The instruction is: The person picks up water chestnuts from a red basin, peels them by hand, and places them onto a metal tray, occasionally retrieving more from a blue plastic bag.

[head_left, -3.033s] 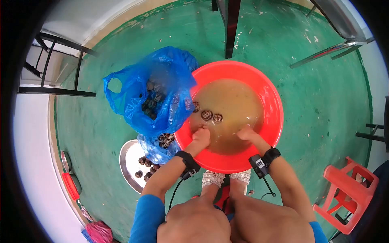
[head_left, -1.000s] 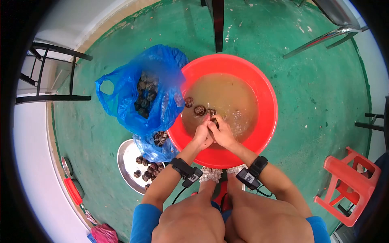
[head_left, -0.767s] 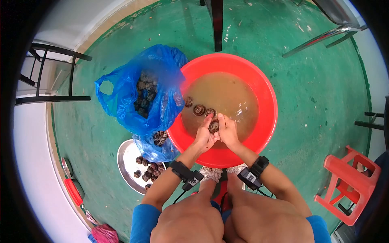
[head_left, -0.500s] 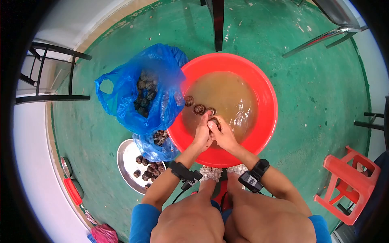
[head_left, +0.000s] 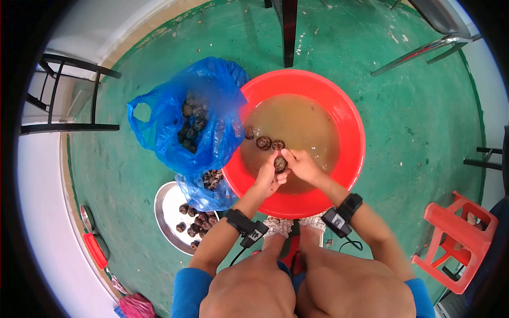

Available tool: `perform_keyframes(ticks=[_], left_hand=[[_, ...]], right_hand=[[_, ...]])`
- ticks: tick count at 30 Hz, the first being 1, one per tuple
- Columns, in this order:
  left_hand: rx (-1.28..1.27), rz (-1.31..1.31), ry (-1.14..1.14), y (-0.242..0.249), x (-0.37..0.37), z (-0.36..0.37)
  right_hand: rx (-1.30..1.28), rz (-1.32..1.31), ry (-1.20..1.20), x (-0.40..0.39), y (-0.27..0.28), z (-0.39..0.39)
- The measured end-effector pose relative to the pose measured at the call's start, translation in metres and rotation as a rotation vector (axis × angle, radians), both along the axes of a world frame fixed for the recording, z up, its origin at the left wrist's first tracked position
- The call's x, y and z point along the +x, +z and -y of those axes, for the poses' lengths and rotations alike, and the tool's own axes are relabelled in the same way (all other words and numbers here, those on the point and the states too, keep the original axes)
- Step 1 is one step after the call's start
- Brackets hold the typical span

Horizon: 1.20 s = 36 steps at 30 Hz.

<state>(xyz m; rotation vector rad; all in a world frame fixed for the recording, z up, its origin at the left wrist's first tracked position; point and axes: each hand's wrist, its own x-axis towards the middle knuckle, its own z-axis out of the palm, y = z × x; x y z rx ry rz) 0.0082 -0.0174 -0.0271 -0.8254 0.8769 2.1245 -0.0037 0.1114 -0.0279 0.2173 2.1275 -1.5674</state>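
Over the red basin [head_left: 297, 78] of murky water, my left hand [head_left: 266, 177] cradles a round, dark brown, ringed piece that looks like a water chestnut [head_left: 280, 164]. My right hand [head_left: 303, 166] grips the same piece from its upper right side, thumb and fingers close together. Just beyond my fingertips, two more water chestnuts, one nearer [head_left: 278, 144] and one to its left [head_left: 263, 142], sit in the water. Another one [head_left: 249, 132] lies close to the basin's left wall.
A blue plastic bag [head_left: 159, 132] holding many dark round pieces leans against the basin. Below it are a smaller blue bag [head_left: 204, 199] with brownish scraps and a metal tray [head_left: 168, 212] of dark pieces. A red stool [head_left: 450, 228] stands right; a table leg [head_left: 289, 37] stands ahead.
My hands have parted slightly, and the right one has shifted up and right. The water chestnut between them now shows more fully. The floating pieces have drifted a little.
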Motion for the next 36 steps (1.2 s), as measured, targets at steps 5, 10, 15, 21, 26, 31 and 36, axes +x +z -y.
perform_keyframes(ticks=[5,10,15,21,26,31,36], left_hand=[[0.059,0.239,0.034,-0.046,0.007,0.028],[0.015,0.425,0.028,-0.064,0.009,0.03],[0.047,0.321,-0.001,-0.049,0.008,0.019],[0.257,0.294,-0.01,-0.036,-0.001,0.02],[0.112,0.275,-0.02,-0.041,-0.001,0.022],[0.016,0.346,-0.163,-0.056,0.005,0.028],[0.007,0.255,-0.204,-0.02,-0.002,0.018]], right_hand=[[0.889,0.216,0.298,-0.019,-0.039,-0.061],[0.553,0.098,0.768,-0.01,-0.077,-0.046],[-0.268,0.445,0.182,-0.009,-0.004,0.001],[0.698,0.074,0.317,-0.018,0.004,-0.02],[0.9,0.254,0.546,0.001,-0.043,-0.046],[-0.624,0.676,-0.058,0.002,-0.026,-0.015],[-0.105,-0.047,0.258,-0.005,0.014,0.003]])
